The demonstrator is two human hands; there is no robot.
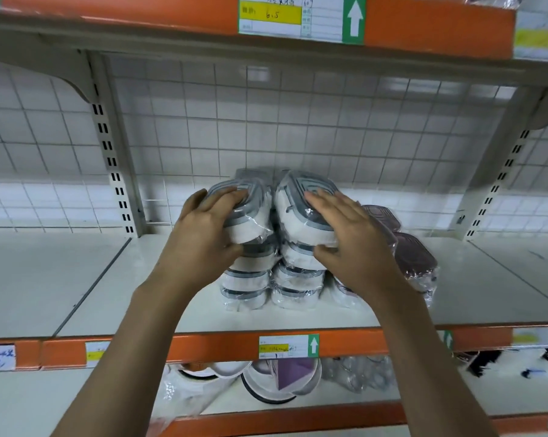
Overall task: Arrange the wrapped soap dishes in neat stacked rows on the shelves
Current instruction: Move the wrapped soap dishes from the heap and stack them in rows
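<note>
Head view: in the middle of the frame two stacks of wrapped grey-and-white soap dishes [276,247] stand side by side, touching, on the pale shelf [77,279] with the orange front edge. The left hand [203,228] curls its fingers over the top dish of the left stack [247,212], thumb underneath, grasping it. The right hand [351,238] lies with straight fingers flat on the top dish of the right stack [301,209], its thumb pressing the side of the dish below; it presses and does not clench. Both top dishes tilt toward the back. Right of centre, partly hidden behind the right hand, lie wrapped dishes with dark purple lids [414,257], leaning unevenly.

The step looks like seating and squaring the top layer. It would go best by lowering both top dishes level, pressing evenly from each side so the slippery wrap does not slide, and keeping the stacks' front faces in line with the shelf edge.
</note>
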